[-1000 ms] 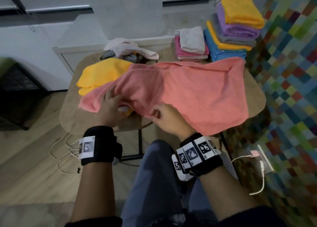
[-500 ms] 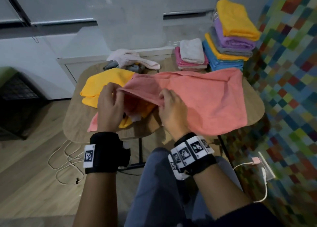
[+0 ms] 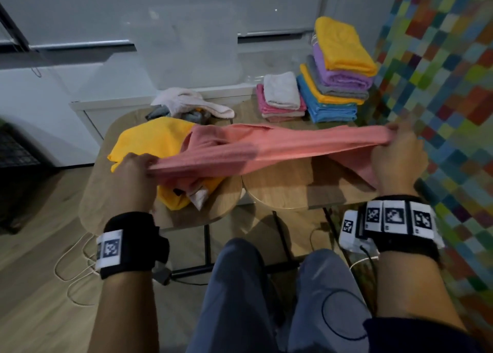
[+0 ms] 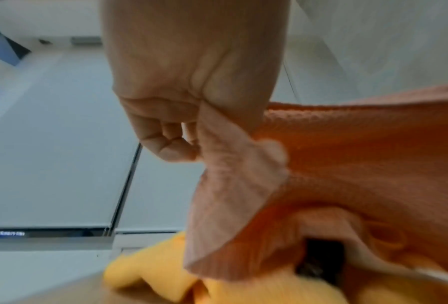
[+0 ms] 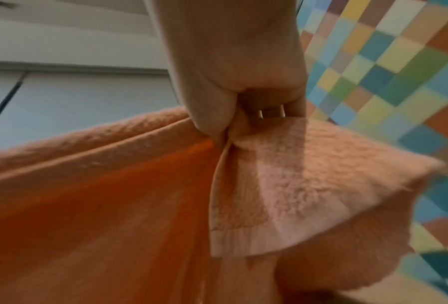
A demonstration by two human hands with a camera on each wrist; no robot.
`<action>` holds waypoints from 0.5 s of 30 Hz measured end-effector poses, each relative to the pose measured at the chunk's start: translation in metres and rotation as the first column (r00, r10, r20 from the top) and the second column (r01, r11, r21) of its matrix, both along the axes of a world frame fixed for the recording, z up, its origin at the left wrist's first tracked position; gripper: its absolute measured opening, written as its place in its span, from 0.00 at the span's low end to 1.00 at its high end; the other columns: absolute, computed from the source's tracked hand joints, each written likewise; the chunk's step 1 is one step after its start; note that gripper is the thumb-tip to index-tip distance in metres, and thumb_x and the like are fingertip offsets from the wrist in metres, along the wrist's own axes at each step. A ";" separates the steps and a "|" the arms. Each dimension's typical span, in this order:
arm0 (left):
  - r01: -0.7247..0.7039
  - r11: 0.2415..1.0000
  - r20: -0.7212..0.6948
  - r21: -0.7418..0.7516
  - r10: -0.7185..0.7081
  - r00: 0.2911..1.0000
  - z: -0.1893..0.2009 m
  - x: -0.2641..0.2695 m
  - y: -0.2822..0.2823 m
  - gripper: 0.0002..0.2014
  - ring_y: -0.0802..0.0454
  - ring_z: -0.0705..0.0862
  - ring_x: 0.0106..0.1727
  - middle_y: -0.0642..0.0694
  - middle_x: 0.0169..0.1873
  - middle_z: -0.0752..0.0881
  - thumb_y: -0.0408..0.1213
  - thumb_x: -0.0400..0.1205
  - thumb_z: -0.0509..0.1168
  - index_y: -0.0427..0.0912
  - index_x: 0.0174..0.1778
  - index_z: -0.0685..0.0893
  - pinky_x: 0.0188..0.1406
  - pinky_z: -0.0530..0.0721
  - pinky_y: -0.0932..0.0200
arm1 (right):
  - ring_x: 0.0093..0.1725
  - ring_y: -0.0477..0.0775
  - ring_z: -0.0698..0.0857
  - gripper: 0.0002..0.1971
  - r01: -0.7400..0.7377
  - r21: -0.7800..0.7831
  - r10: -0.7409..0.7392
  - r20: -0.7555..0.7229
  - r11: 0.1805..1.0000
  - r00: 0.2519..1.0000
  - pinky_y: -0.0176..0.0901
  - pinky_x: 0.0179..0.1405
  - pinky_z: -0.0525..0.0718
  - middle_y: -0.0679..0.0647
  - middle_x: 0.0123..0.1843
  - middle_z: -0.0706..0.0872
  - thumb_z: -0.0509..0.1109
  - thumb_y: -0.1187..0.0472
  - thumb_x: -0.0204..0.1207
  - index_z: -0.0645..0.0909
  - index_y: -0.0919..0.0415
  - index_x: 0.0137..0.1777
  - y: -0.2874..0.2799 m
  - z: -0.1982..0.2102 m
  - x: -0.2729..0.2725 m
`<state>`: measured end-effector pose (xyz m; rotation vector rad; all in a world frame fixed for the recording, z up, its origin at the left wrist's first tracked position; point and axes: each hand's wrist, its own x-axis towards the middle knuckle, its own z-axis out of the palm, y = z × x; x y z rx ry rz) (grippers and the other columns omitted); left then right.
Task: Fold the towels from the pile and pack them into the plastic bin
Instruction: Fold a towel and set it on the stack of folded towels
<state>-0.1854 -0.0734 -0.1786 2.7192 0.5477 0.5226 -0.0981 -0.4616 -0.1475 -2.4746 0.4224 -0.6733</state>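
My left hand (image 3: 133,171) and right hand (image 3: 397,155) pinch opposite ends of the pink towel (image 3: 266,150), stretched taut above the bench (image 3: 280,190); yellow towel (image 3: 152,142) underneath.

Yellow towel (image 3: 152,142): near half covered by the pink towel (image 3: 266,150), we note. Plastic bin (image 3: 186,48): faint, outline barely readable. Left hand (image 3: 133,176): fingertips buried in cloth. Wrist views blurred.
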 end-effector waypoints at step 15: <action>0.264 0.542 0.429 -0.798 0.202 0.881 0.060 0.099 0.015 0.09 0.58 0.81 0.43 0.49 0.44 0.83 0.30 0.84 0.55 0.45 0.53 0.79 0.34 0.81 0.70 | 0.59 0.61 0.81 0.17 -0.219 0.338 0.178 0.148 0.915 0.973 0.43 0.54 0.76 0.65 0.58 0.84 0.53 0.73 0.77 0.81 0.68 0.58 0.002 0.065 0.090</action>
